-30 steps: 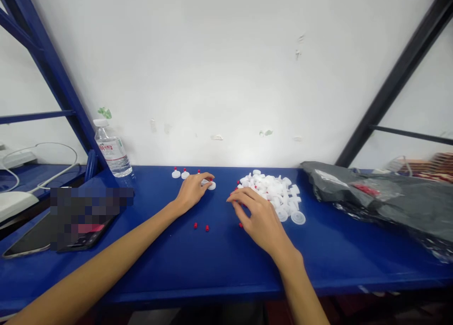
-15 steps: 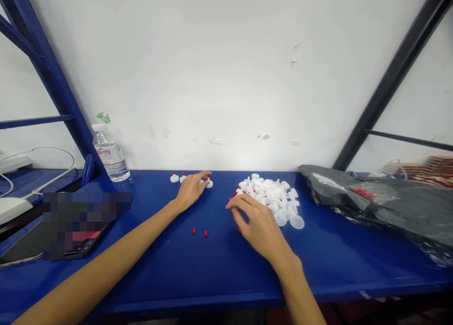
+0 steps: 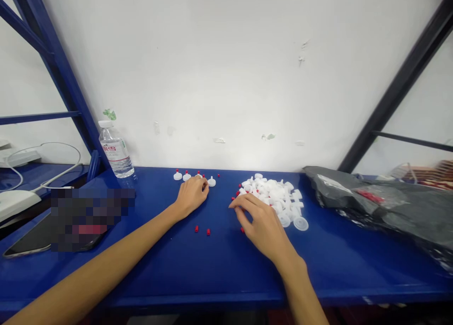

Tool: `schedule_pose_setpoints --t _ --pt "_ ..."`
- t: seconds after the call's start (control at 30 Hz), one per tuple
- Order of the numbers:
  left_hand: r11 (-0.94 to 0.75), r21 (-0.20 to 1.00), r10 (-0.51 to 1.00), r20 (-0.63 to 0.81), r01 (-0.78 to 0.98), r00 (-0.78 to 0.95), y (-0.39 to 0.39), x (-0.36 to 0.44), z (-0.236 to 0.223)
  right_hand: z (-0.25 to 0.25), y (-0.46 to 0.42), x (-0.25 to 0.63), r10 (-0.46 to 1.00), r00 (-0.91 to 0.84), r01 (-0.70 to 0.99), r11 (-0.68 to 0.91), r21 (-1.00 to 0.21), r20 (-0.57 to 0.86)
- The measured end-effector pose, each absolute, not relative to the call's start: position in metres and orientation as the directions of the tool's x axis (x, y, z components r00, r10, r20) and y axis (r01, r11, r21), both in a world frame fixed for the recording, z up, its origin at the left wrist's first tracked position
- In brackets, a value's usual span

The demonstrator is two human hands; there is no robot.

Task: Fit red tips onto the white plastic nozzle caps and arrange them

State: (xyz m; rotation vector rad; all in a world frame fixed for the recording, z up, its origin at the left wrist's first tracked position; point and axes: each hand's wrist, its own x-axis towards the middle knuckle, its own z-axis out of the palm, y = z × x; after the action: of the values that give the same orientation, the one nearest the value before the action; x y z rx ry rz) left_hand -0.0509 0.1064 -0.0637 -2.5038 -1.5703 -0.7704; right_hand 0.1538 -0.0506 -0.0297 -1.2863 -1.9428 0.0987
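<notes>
My left hand (image 3: 192, 195) rests on the blue table (image 3: 219, 268) with its fingers curled in and nothing showing in them. Just beyond its fingertips stands a white cap with a red pin (image 3: 211, 182), the right end of a short row of such caps (image 3: 181, 176) near the wall. My right hand (image 3: 260, 220) lies with its fingers stretched left, tips on the table at the near-left edge of a pile of white caps (image 3: 278, 196). Small red pins (image 3: 237, 193) lie by those fingertips. Two loose red pins (image 3: 202, 230) sit between my hands.
A water bottle (image 3: 116, 150) stands at the back left by a blue frame post (image 3: 67, 84). A phone (image 3: 24, 242) lies at the left. A crumpled black plastic bag (image 3: 382, 202) covers the right side. A white cable (image 3: 42, 148) loops on the left shelf.
My left hand set the white cap with the red pin down at the end of the row and drew its fingers back. My right hand barely shifted.
</notes>
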Motion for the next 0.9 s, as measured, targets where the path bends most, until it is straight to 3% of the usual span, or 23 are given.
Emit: schedule_pose_setpoints --t 0.27,0.43,0.67,0.9 --pt "-0.474 0.207 0.821 0.454 0.856 0.345 0.110 -0.054 -0.059 -0.030 -0.050 0.153 0.809 -0.182 0.747 0.483 -0.457 0.558" --pt "-0.476 0.128 0.811 0.447 0.870 0.378 0.120 -0.034 -0.025 -0.029 -0.051 0.153 0.812 -0.177 0.768 0.467 -0.439 0.556" --pt "-0.414 0.053 0.902 0.156 0.909 0.402 0.189 0.017 0.021 -0.027 -0.051 0.155 0.815 -0.158 0.773 0.454 -0.444 0.557" --pt "-0.309 0.008 0.943 -0.125 0.951 0.307 0.216 0.020 0.020 -0.029 -0.050 0.155 0.802 -0.167 0.765 0.472 -0.438 0.573"
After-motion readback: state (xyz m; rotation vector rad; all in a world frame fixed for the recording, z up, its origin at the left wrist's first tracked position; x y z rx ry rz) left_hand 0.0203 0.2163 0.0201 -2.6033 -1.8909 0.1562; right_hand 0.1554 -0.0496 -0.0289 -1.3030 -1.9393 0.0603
